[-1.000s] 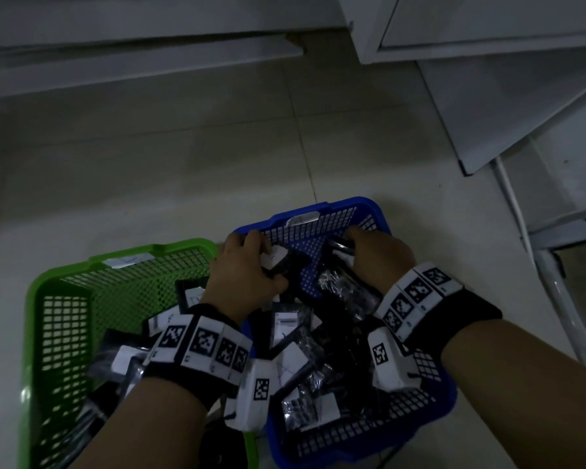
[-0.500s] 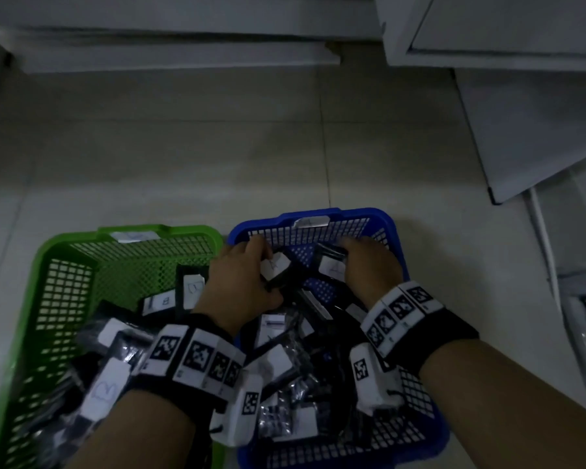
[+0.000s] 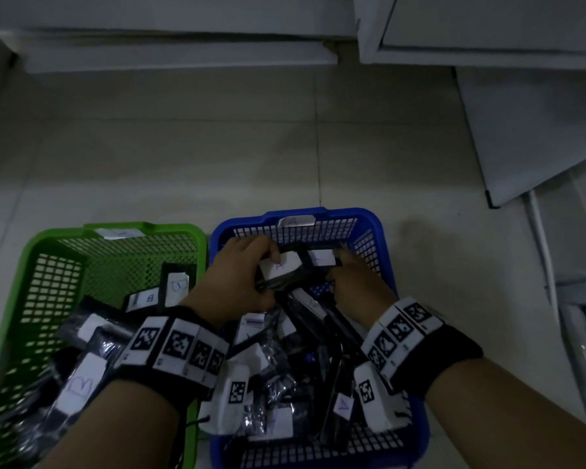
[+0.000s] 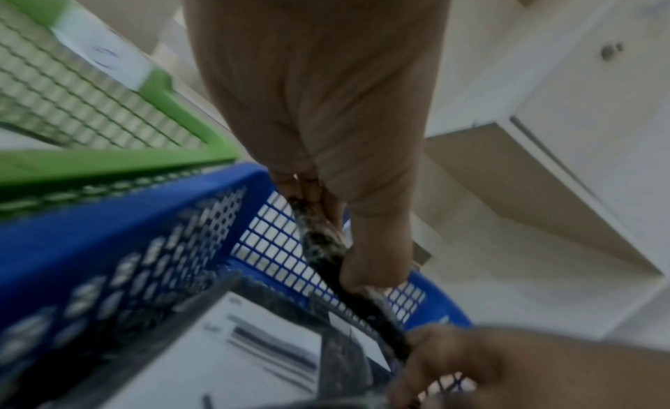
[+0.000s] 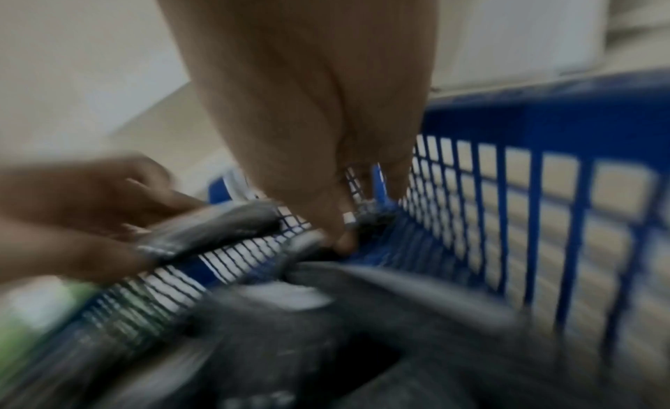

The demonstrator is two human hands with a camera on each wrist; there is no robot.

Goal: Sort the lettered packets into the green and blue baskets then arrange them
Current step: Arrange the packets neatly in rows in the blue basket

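The blue basket (image 3: 298,214) sits on the right and the green basket (image 3: 142,228) on the left, both with several black packets with white labels. Both hands are at the blue basket's far end. My left hand (image 3: 268,275) grips a black packet labelled A (image 3: 279,266). In the left wrist view the thumb and fingers (image 4: 373,266) pinch that packet's edge (image 4: 326,243). My right hand (image 3: 335,272) pinches a second labelled packet (image 3: 322,258) beside it, close to the far wall. The blurred right wrist view shows its fingertips (image 5: 344,234) on a dark packet by the mesh wall (image 5: 544,123).
Packets marked B (image 3: 178,287) lie in the green basket, one large label (image 3: 78,384) near my left wrist. Both baskets stand on pale floor tiles (image 3: 217,147). White cabinet panels (image 3: 521,123) and a metal leg (image 3: 548,272) stand to the right.
Both hands have shifted slightly toward the blue basket's far wall. The two held packets have come closer together, side by side. The head view has tilted and moved back.
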